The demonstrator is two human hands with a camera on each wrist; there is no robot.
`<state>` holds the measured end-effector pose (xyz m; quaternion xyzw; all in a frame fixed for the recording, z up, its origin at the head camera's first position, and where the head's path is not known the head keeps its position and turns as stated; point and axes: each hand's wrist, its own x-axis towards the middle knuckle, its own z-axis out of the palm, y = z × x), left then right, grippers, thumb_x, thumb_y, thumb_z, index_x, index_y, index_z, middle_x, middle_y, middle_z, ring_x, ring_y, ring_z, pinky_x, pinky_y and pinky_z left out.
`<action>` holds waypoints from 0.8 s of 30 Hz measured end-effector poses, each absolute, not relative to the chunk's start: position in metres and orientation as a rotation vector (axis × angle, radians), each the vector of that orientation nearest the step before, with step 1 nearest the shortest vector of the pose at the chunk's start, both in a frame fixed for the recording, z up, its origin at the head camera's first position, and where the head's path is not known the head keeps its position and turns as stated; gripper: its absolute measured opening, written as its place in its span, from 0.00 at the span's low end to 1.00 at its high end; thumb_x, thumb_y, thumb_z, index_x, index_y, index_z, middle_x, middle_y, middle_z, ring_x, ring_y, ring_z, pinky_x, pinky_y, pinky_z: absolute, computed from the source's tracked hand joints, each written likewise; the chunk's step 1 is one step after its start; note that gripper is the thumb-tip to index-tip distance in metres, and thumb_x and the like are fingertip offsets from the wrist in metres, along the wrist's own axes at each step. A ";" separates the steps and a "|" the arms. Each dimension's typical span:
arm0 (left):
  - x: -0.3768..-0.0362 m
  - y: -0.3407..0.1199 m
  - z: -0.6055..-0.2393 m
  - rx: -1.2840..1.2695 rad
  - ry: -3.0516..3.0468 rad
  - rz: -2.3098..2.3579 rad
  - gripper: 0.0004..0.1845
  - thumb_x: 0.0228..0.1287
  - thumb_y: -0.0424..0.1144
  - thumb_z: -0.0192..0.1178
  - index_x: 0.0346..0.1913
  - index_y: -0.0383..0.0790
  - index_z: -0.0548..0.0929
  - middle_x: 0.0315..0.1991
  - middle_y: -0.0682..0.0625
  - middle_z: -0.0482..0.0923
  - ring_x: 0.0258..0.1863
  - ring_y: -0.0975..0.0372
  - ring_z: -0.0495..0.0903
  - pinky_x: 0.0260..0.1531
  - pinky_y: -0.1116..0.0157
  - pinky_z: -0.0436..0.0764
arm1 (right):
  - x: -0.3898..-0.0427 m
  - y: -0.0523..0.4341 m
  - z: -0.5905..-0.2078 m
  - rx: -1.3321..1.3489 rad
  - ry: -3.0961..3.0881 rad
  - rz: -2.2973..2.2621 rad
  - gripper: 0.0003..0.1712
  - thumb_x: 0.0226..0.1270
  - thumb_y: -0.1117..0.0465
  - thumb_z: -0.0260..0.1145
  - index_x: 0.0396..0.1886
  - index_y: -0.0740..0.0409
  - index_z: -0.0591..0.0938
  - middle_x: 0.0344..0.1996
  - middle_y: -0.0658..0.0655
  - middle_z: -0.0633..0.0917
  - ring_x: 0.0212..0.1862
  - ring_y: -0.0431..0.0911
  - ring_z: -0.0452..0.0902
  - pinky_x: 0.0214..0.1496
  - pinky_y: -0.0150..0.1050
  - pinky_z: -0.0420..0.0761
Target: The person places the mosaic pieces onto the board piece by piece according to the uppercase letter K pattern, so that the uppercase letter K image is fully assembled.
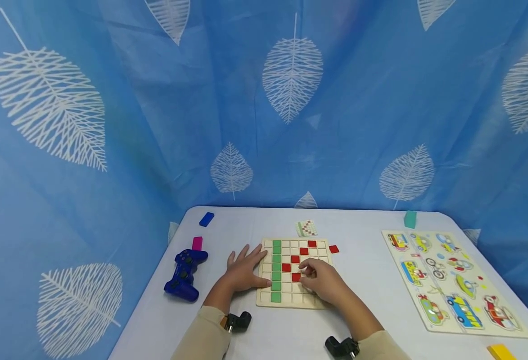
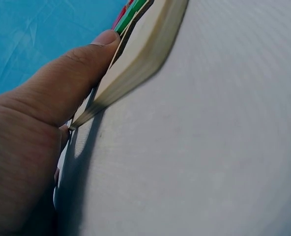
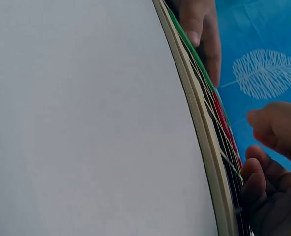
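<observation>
My left hand (image 1: 244, 272) lies flat with fingers spread on the left edge of the grid board (image 1: 293, 272), thumb pressed against its near-left side. My right hand (image 1: 323, 281) sits over the board's lower right squares, fingers curled down; whether they pinch a tile I cannot tell. The board lies near the middle of the tabletop (image 1: 363, 280), closer to the near edge, with a green column (image 1: 276, 270) and a run of red tiles (image 1: 299, 259) on it. One loose red tile (image 1: 334, 249) lies just off its far-right corner, and a pattern card (image 1: 307, 228) just beyond its far edge. No writing reads anywhere. Left, toward the edge, sits a blue gamepad (image 1: 184, 274); right, a vehicle puzzle (image 1: 452, 280). Bare tabletop runs between puzzle and board.
</observation>
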<state>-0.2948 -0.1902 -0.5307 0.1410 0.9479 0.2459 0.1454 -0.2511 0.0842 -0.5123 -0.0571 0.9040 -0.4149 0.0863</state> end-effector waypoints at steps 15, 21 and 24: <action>-0.289 -0.192 -0.535 0.411 2.735 0.733 0.56 0.50 0.70 0.74 0.81 0.57 0.65 0.85 0.56 0.52 0.86 0.46 0.40 0.78 0.34 0.34 | -0.233 0.142 -0.499 -0.054 2.719 -1.055 0.15 0.64 0.60 0.76 0.50 0.48 0.85 0.39 0.47 0.81 0.38 0.43 0.73 0.38 0.38 0.76; -0.291 -0.192 -0.533 0.414 2.738 0.731 0.56 0.50 0.71 0.74 0.81 0.58 0.65 0.85 0.56 0.52 0.86 0.46 0.40 0.78 0.33 0.34 | -0.222 0.163 -0.494 -0.045 2.675 -0.922 0.17 0.57 0.61 0.79 0.44 0.46 0.84 0.40 0.49 0.81 0.40 0.45 0.72 0.43 0.43 0.74; -0.292 -0.192 -0.533 0.413 2.741 0.732 0.56 0.50 0.71 0.74 0.81 0.58 0.65 0.85 0.56 0.51 0.86 0.46 0.40 0.78 0.34 0.34 | -0.217 0.171 -0.495 -0.039 2.647 -0.903 0.17 0.55 0.62 0.80 0.42 0.46 0.83 0.41 0.49 0.80 0.42 0.46 0.72 0.46 0.44 0.74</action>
